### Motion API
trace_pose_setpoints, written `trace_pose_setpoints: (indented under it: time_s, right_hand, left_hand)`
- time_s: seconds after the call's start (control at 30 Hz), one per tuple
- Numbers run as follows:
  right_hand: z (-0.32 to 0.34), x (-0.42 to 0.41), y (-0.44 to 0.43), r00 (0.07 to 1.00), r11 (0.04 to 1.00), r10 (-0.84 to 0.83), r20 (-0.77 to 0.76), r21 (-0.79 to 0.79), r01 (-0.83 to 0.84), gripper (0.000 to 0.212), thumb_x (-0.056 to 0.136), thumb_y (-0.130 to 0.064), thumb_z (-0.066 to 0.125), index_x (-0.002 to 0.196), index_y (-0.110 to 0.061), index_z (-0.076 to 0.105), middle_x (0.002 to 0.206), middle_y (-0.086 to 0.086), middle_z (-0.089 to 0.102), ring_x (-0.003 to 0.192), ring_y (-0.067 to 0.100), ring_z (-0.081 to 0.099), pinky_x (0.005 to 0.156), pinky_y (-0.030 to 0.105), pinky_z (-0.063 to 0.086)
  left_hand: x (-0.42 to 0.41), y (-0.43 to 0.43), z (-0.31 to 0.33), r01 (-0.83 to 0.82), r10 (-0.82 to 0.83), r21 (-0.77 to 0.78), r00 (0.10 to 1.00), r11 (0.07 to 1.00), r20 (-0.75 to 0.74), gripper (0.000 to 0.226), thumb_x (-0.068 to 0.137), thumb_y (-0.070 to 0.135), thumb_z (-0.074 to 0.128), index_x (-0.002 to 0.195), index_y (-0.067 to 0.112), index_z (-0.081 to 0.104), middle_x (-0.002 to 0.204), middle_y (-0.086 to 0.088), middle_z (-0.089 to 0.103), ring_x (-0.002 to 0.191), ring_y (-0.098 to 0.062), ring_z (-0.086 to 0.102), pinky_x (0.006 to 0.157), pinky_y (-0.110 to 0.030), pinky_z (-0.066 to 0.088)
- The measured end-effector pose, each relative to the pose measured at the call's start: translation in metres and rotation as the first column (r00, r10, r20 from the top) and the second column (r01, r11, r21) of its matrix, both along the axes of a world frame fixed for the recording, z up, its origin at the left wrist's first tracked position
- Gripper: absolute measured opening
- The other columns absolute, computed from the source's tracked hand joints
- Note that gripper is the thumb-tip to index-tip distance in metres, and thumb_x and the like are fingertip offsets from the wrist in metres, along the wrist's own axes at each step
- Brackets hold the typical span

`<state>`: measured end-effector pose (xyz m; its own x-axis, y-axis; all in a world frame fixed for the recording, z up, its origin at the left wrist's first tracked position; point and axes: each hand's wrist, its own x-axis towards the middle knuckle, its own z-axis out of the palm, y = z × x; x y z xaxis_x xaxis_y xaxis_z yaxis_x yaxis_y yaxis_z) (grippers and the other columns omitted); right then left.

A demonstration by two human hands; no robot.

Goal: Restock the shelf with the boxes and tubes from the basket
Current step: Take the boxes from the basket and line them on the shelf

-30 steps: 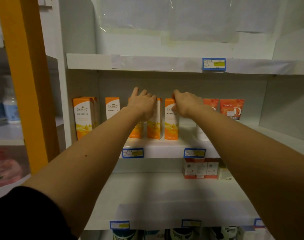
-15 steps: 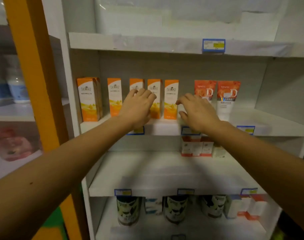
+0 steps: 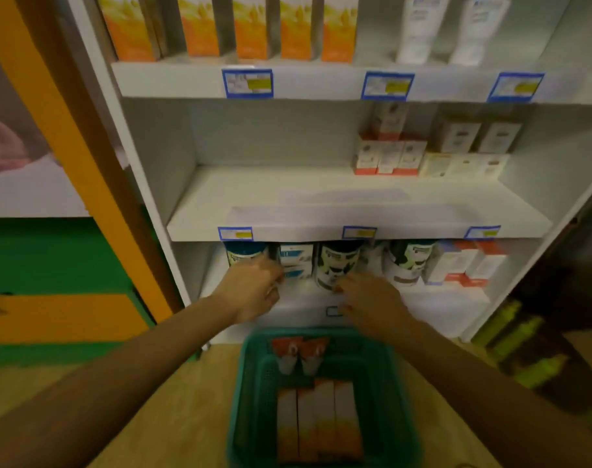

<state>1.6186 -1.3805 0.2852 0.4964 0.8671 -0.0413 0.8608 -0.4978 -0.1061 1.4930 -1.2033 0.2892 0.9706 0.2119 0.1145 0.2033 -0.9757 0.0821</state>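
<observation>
A green basket (image 3: 247,376) stands on the floor below me. It holds several orange-and-white boxes (image 3: 318,422) lying flat and two orange-capped white tubes (image 3: 299,356). More orange boxes (image 3: 250,28) and two white tubes (image 3: 450,32) stand on the upper shelf (image 3: 321,81). My left hand (image 3: 252,288) and my right hand (image 3: 372,300) hang empty in front of the bottom shelf, just above the basket's far rim, fingers loosely apart.
The middle shelf (image 3: 287,204) carries small red-and-white boxes (image 3: 387,157) at the back right. Cans (image 3: 336,263) and small boxes fill the bottom shelf. An orange post (image 3: 71,157) runs down the left. Green bottles (image 3: 520,339) stand at the right.
Both hands have left the orange boxes on the upper shelf and dropped empty to the bottom shelf. My view has tilted down, bringing the basket into sight.
</observation>
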Motion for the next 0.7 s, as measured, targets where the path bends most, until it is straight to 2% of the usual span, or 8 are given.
trace_pose_setpoints:
  time_s: [0.07,0.17,0.33,0.4,0.57,0.7]
  right_hand:
    - [-0.042,-0.003,-0.002,0.996,0.999,-0.021,-0.089,-0.048,0.017,0.029,0.092,-0.024,0.048,0.120,-0.015,0.054,0.128,0.005,0.054,0.113,0.022,0.051,0.093,0.030,0.041]
    - [-0.096,-0.003,-0.002,0.982,0.983,-0.059,-0.181,-0.183,0.025,0.031,0.091,-0.027,0.050,0.119,-0.014,0.054,0.128,0.006,0.054,0.115,0.024,0.051,0.095,0.035,0.044]
    - [-0.171,0.004,-0.004,0.960,0.924,-0.126,-0.249,-0.382,0.022,0.047,0.089,-0.039,0.052,0.129,-0.014,0.046,0.136,0.006,0.047,0.125,0.024,0.043,0.101,0.036,0.040]
    - [-0.198,0.008,-0.003,0.954,0.899,-0.152,-0.257,-0.437,0.025,0.059,0.086,-0.043,0.057,0.135,-0.014,0.041,0.141,0.007,0.043,0.130,0.025,0.040,0.106,0.037,0.037]
    - [-0.250,0.015,0.001,0.926,0.857,-0.214,-0.310,-0.515,0.026,0.091,0.076,-0.046,0.069,0.146,-0.014,0.021,0.153,0.007,0.025,0.142,0.026,0.020,0.115,0.039,0.024]
    - [-0.278,0.013,0.009,0.929,0.835,-0.191,-0.316,-0.549,-0.015,0.102,0.073,-0.043,0.073,0.149,-0.014,0.012,0.155,0.007,0.020,0.144,0.026,0.016,0.117,0.040,0.019]
  left_hand:
    - [0.000,-0.002,-0.040,-0.023,0.019,-0.028,0.989,0.999,-0.149,0.028,0.086,0.022,0.049,0.110,0.012,0.060,0.116,-0.007,0.063,0.111,-0.027,0.055,0.087,-0.034,0.044]
    - [0.004,-0.003,-0.094,-0.053,0.035,-0.046,0.947,0.998,-0.319,0.028,0.088,0.024,0.047,0.112,0.015,0.059,0.119,-0.006,0.062,0.111,-0.024,0.055,0.091,-0.034,0.043]
    - [0.011,-0.008,-0.165,-0.123,0.026,-0.155,0.859,0.980,-0.511,0.034,0.092,0.022,0.046,0.124,0.014,0.053,0.131,-0.008,0.056,0.119,-0.027,0.054,0.098,-0.034,0.043]
    - [0.014,-0.009,-0.195,-0.154,0.024,-0.176,0.813,0.972,-0.582,0.037,0.093,0.028,0.046,0.127,0.012,0.051,0.133,-0.010,0.055,0.121,-0.028,0.053,0.098,-0.035,0.044]
    - [0.016,-0.015,-0.260,-0.243,0.035,-0.194,0.704,0.950,-0.710,0.052,0.087,0.040,0.055,0.130,0.012,0.047,0.132,-0.012,0.055,0.120,-0.028,0.053,0.096,-0.037,0.046]
    - [0.014,-0.019,-0.293,-0.311,0.051,-0.223,0.677,0.924,-0.735,0.063,0.080,0.044,0.063,0.132,0.014,0.043,0.135,-0.010,0.051,0.124,-0.027,0.049,0.100,-0.039,0.046]
